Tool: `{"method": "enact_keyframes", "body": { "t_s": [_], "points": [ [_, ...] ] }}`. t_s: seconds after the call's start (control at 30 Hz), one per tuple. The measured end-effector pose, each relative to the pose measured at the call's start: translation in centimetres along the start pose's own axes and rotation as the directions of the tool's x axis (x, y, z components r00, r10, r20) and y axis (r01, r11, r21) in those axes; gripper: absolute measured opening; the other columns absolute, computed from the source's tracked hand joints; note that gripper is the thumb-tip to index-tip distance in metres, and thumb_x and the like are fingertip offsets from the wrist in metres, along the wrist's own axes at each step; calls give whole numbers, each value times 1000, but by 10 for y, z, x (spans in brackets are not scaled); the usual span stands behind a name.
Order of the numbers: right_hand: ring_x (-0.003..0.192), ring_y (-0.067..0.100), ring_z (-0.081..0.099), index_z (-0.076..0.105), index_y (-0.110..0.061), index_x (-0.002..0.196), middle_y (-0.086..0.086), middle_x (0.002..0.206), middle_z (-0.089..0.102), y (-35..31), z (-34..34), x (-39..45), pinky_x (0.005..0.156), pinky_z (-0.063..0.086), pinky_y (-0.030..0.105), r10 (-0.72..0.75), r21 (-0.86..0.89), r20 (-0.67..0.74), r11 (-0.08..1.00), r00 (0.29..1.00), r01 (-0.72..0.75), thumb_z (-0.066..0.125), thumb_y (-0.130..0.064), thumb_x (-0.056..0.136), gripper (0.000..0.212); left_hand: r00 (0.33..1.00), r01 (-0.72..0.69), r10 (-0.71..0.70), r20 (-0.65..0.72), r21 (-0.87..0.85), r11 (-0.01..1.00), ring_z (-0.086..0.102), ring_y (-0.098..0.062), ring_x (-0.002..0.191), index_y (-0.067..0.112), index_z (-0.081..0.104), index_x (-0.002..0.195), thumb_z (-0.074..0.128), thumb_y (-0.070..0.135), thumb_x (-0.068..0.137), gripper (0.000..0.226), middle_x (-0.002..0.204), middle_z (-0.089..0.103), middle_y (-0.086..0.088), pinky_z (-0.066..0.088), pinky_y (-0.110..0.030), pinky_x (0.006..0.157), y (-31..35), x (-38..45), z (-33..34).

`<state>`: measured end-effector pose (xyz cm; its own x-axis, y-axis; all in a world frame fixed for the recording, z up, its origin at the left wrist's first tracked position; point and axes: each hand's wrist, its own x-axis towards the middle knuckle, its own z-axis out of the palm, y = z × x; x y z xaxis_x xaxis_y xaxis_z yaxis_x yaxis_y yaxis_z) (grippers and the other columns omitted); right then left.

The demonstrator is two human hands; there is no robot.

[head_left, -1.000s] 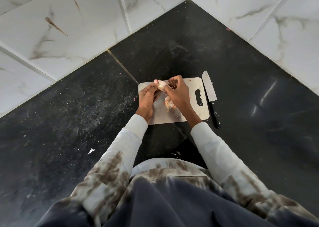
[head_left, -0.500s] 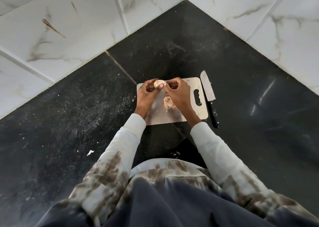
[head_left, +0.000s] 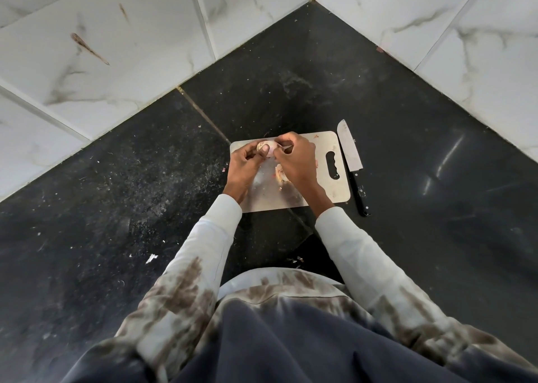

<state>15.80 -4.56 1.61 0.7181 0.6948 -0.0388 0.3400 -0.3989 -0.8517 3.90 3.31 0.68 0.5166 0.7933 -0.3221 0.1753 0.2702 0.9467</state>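
A small pale pinkish onion [head_left: 269, 147] is held just above the far left part of a steel cutting board [head_left: 323, 179]. My left hand [head_left: 247, 165] grips it, thumb pressed on its near side. My right hand [head_left: 295, 158] pinches a thin strip of skin [head_left: 286, 147] at the onion's right side. A little heap of peeled skin [head_left: 281, 174] lies on the board under my right hand, partly hidden by it.
A knife [head_left: 352, 164] with a black handle lies on the black counter [head_left: 145, 208] just right of the board, blade pointing away. White marble-look wall tiles [head_left: 116, 48] close the corner behind. Crumbs and scraps [head_left: 151, 257] dot the counter at left.
The onion has turned in my left hand and my thumb now lies over its near side. My right hand's fingers have shifted to pinch skin at its right.
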Motion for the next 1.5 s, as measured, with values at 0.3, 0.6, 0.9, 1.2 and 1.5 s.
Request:
{"method": "enact_keyframes", "body": {
  "t_s": [0.3, 0.6, 0.9, 1.2, 1.5],
  "points": [
    [100, 15, 71, 74, -16, 118, 0, 109, 77, 10, -1, 5, 91, 63, 38, 20, 13, 14, 1000, 1000, -20, 76, -23, 96, 24, 995, 42, -37, 95, -46, 998, 73, -15, 111, 16, 74, 123, 63, 9, 106, 22, 115, 78, 0, 60, -29, 101, 2, -1, -2],
    [102, 16, 71, 75, -17, 120, 1, 114, 77, 11, 1, 5, 97, 61, 38, 48, 20, 15, 999, 999, -48, 71, -22, 99, 22, 983, 114, -113, 148, 0, 993, 68, -18, 118, 3, 67, 138, 57, 16, 110, 33, 124, 73, 0, 58, -32, 106, 0, 3, -7],
    [93, 13, 71, 76, -16, 114, 0, 106, 77, 7, 5, 7, 85, 61, 26, 85, 15, -73, 996, 994, -84, 76, -20, 96, 19, 996, 82, -83, 10, 74, 994, 70, -18, 118, 25, 68, 125, 88, 37, 87, 45, 123, 74, 2, 59, -39, 105, -1, 3, 8],
    [99, 17, 72, 75, -17, 120, 2, 112, 76, 8, 4, 10, 92, 63, 40, 31, -60, 8, 998, 999, -30, 72, -21, 99, 21, 1000, 6, -5, -3, 177, 984, 75, -7, 100, 18, 77, 124, 89, 37, 86, 44, 110, 81, 5, 61, -26, 88, 2, 5, -1],
    [102, 21, 72, 76, -16, 120, 3, 113, 78, 6, 2, 11, 96, 61, 44, 37, -77, 76, 997, 996, -31, 74, -24, 97, 25, 996, 4, -13, 85, 112, 994, 73, 0, 98, 7, 72, 133, 79, 15, 96, 39, 115, 77, 2, 60, -19, 86, 4, 1, -8]
  ]
}}
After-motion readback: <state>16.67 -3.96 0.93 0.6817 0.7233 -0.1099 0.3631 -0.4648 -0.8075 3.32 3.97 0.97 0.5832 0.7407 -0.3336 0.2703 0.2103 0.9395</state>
